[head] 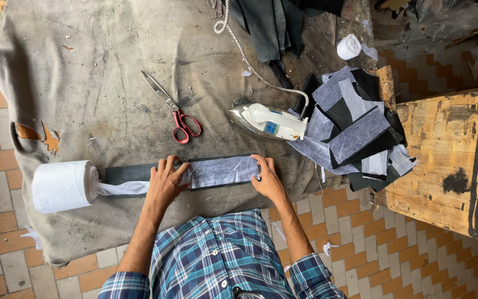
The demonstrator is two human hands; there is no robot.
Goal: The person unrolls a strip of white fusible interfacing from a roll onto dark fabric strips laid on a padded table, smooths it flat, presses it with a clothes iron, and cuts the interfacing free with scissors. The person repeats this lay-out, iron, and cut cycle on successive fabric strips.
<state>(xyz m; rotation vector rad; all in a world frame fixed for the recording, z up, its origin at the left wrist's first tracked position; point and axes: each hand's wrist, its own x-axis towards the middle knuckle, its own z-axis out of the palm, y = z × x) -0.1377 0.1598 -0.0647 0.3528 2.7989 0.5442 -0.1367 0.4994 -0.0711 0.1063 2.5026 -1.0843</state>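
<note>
Pressing down on a long dark strip (139,173) of fabric, both hands lay flat on the near part of the counter (84,83), which was covered with a grey cloth. The left hand (164,182) rested with its fingers spread open over the middle of the strip, gripping nothing. The right hand (265,178) held the right end of the pale lining (219,171) down with open fingers, the fingertips touching its edge. This lining lay on top of the strip, and it ran to the left toward a white roll (62,186) standing at the left end of the strip.

The step in hand seemed to be the laying and smoothing of the lining over the strip, so that the two edges matched. The next move probably called for heat or for a cut: the iron (266,122) stood just beyond the strip, on the far right side, and the red-handled scissors (175,111) lay farther back, both untouched. A pile of grey and black pieces (355,133) sat at the right edge of the counter, well apart from the hands.
</note>
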